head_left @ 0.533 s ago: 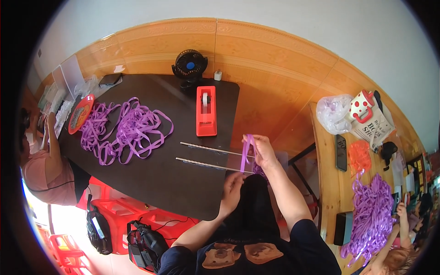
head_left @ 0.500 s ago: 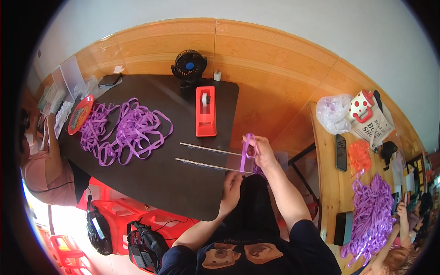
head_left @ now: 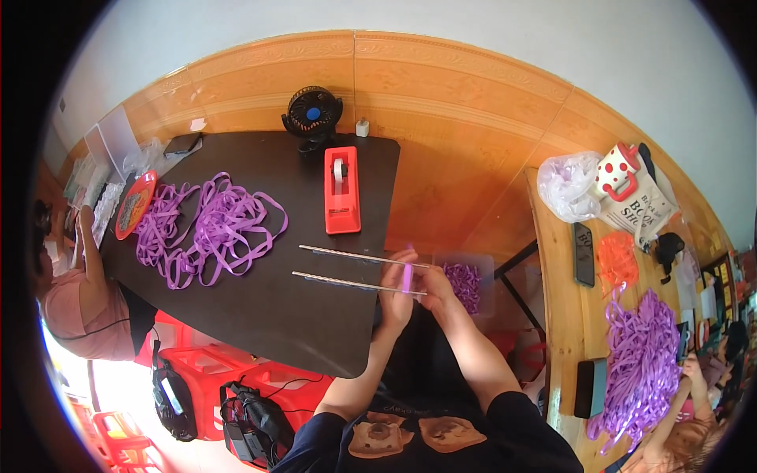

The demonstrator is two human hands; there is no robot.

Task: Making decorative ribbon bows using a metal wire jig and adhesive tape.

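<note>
Two thin metal rods (head_left: 335, 278) with a twisted pattern lie side by side over the near right part of the dark table, their right ends past its edge. A short band of purple ribbon (head_left: 408, 277) spans both rods near those ends. My left hand (head_left: 395, 298) is closed at the ribbon from the left, its fingers partly behind the rods. From the right, my right hand (head_left: 438, 288) closes round the rod ends and the ribbon; some fingertips are hidden. A loose heap of purple ribbon (head_left: 229, 225) lies on the table to the left.
On the dark table (head_left: 303, 197) stand a red tape dispenser (head_left: 342, 213), a black fan (head_left: 311, 114) and a red plate (head_left: 136, 205). A clear bin (head_left: 485, 272) holds purple pieces below my right hand. The wooden table (head_left: 564, 331) carries more purple ribbon (head_left: 639, 363). Other people sit left and lower right.
My left hand has come up to the ribbon at the rods, and my right hand has dropped closer to it. The raised ribbon loop now lies across the rods.
</note>
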